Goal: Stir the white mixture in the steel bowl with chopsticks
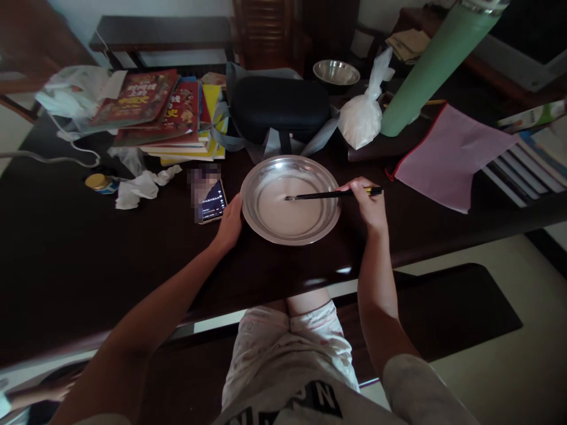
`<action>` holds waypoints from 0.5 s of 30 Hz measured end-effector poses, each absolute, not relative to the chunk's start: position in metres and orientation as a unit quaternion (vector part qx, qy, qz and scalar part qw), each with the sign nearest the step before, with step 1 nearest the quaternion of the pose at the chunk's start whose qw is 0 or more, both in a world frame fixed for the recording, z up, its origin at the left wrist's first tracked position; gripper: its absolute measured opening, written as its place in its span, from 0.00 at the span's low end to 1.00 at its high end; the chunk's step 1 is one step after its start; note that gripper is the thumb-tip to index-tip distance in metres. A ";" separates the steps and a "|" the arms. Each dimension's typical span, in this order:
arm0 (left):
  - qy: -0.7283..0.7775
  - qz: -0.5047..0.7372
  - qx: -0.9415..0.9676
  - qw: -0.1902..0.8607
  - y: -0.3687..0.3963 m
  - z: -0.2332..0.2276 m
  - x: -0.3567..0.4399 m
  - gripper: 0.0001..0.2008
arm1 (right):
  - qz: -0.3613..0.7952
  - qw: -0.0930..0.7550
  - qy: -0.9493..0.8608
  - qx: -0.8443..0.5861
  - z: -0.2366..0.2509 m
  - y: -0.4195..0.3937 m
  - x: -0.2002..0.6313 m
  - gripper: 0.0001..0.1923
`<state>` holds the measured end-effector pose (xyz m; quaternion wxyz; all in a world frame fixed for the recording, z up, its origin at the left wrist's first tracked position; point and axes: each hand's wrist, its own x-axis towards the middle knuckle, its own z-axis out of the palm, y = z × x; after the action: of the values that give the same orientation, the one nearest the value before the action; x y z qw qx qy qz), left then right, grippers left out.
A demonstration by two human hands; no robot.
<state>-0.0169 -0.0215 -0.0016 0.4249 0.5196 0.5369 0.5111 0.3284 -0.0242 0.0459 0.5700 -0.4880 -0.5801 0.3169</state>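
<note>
We find the round shallow steel plate [290,227] holding pale liquid near the front edge of the dark wooden table [66,260], with bare tabletop open from 7 to 9 o'clock of it. A smartphone [213,205] lies just beside the plate at 9 o'clock; its upper part is blurred. A black zipped case [279,106] crowds 12 o'clock, and a tall green cylinder [432,65] at 1 o'clock is cut off above. Our left hand [229,224] cups the plate rim at 9 o'clock. Our right hand [367,206] is closed on black chopsticks [330,195], tips in the liquid.
</note>
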 end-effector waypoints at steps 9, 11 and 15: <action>0.535 0.508 0.529 0.419 -0.021 -0.004 -0.019 0.27 | 0.335 0.559 -0.587 -0.479 0.046 -0.024 0.327 0.28; 0.536 0.507 0.534 0.412 -0.021 -0.004 -0.019 0.27 | 0.317 0.583 -0.564 -0.490 0.047 -0.024 0.327 0.28; 0.535 0.513 0.543 0.395 -0.019 -0.007 -0.019 0.27 | 0.327 0.575 -0.568 -0.489 0.047 -0.025 0.328 0.28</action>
<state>-0.0188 -0.0193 -0.0072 0.3948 0.5428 0.5347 0.5134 0.3278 -0.0249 0.0470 0.5749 -0.4895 -0.5683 0.3270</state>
